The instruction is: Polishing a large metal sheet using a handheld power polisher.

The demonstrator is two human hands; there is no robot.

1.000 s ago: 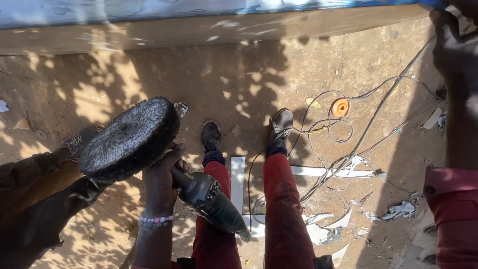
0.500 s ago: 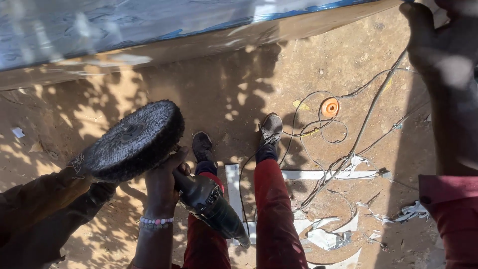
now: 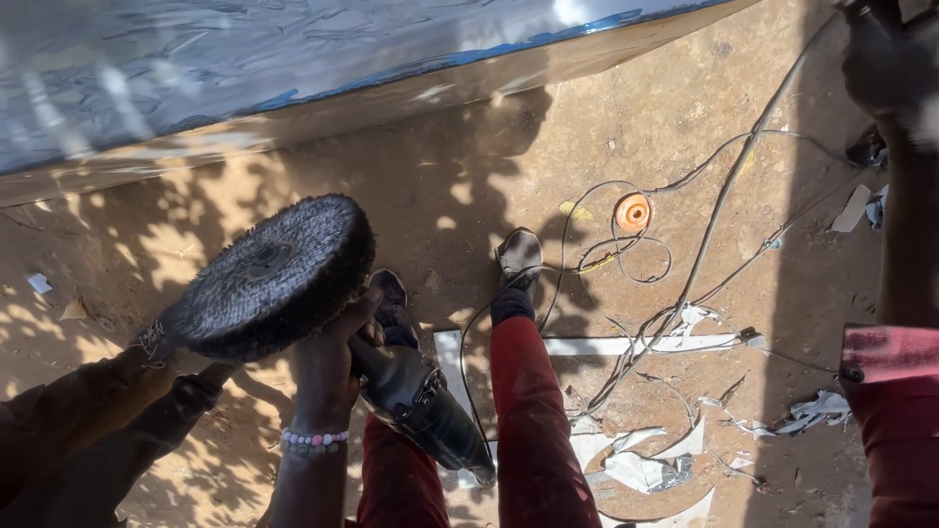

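My left hand (image 3: pixel 333 360), with a bead bracelet on the wrist, is closed around the neck of a black angle grinder (image 3: pixel 425 411). A large round black brush wheel (image 3: pixel 269 276) is fitted to the grinder and tilts up to the left of my hand. The grinder body points down and to the right across my legs in red trousers (image 3: pixel 528 430). Another person's arm in a dark sleeve (image 3: pixel 108 420) reaches in from the lower left, its hand at the wheel's lower left edge. My right hand is out of sight.
A shiny metal sheet with a blue edge (image 3: pixel 293 68) lies across the top. Cables (image 3: pixel 685 284) and an orange disc (image 3: pixel 633 211) lie on the dirt, with metal scraps (image 3: pixel 636 469). Another person in a red garment (image 3: pixel 895 411) stands at the right.
The view has tilted, so more of the metal sheet shows at the top. The grinder and wheel have stayed in my grip, shifted slightly down and right.
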